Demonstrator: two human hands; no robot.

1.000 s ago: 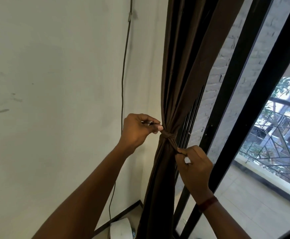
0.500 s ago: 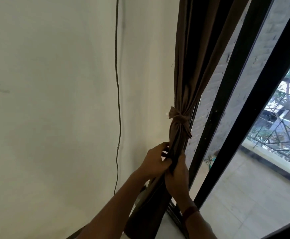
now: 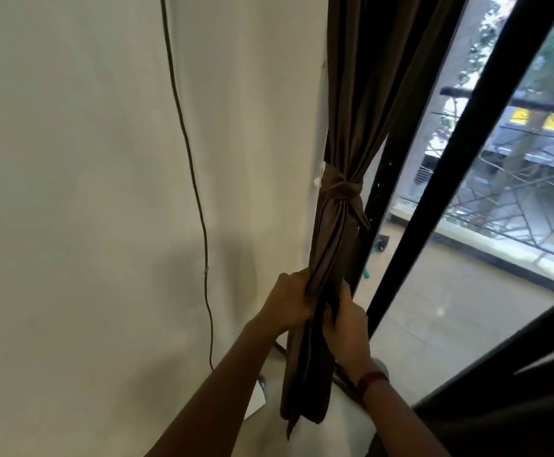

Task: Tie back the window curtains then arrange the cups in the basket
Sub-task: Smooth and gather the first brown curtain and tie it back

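Between pale wall (image 3: 71, 192) and black window frame (image 3: 466, 153), brown curtain (image 3: 351, 94) gathered into one bundle, top cut off by the upper edge. Cinched midway by a tie-back (image 3: 341, 192) of the same cloth, knotted, one tail hanging at the right. Just beside it on the wall, small white hook (image 3: 319, 175), shape hard to make out. Below the knot, left hand (image 3: 287, 301) gripping the bundle's left side, fingers (image 3: 303, 283) curled into the folds, tips hidden in the cloth. Just beside it, right hand (image 3: 346, 328) gripping the right side, its fingers wrapped round the fabric and mostly hidden behind it, dark red band (image 3: 372, 381) on that wrist. Lower end of the curtain hanging free between the forearms. Well left of the curtain, thin cable (image 3: 189, 153) running down the wall, lower end hard to follow near the left forearm. By the floor, white object (image 3: 255, 402), mostly hidden by the left arm, not identifiable. Beyond the glass, balcony railing (image 3: 516, 199), blurred.
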